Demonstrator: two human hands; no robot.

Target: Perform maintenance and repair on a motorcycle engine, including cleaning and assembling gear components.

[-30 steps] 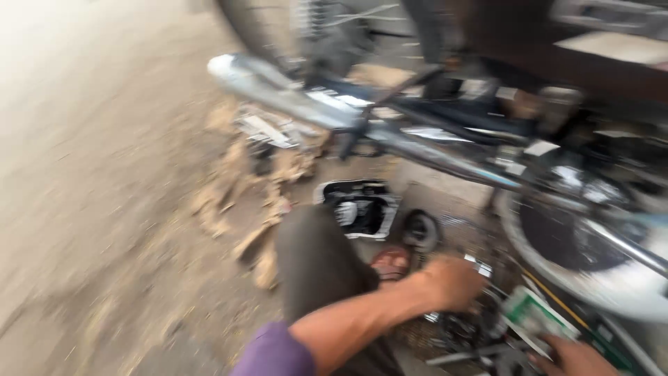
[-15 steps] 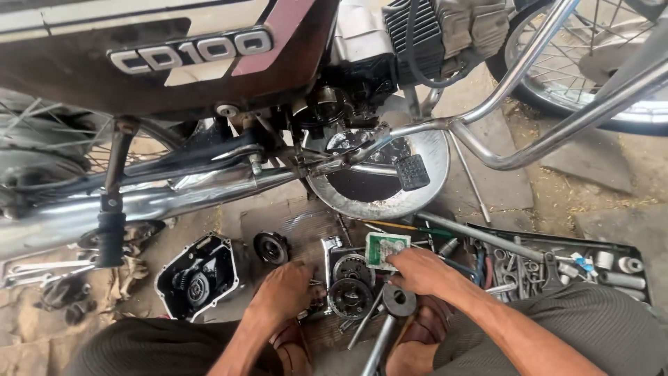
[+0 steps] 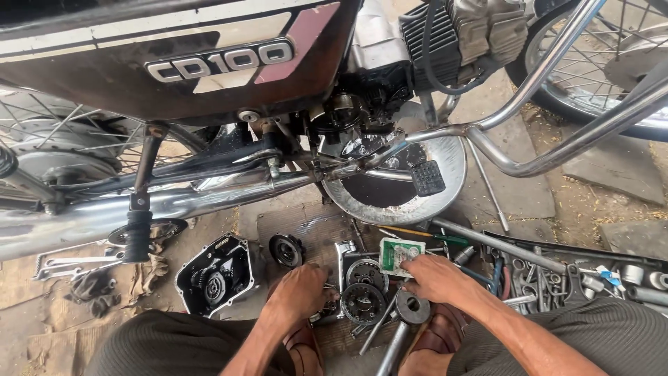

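Note:
I crouch beside a dark motorcycle (image 3: 209,76) with its engine side opened up. My left hand (image 3: 300,292) rests knuckles-up on the ground, its fingers curled over small metal parts beside a round toothed clutch piece (image 3: 363,303). What the fingers hold is hidden. My right hand (image 3: 438,278) lies with its fingers stretched toward a second gear ring (image 3: 365,271) and touches a small green and white box (image 3: 400,254). A long socket wrench (image 3: 410,310) lies just below both hands.
A black engine cover (image 3: 216,275) and a round part (image 3: 285,249) lie to the left. A metal pan of dark oil (image 3: 417,202) sits under the engine. A tray of sockets and wrenches (image 3: 577,278) is at the right. Loose spanners (image 3: 62,263) lie far left.
The view swung from the bike's rear onto the engine side a second ago. Since half a second ago both hands have stayed on the clutch parts, shifting only slightly.

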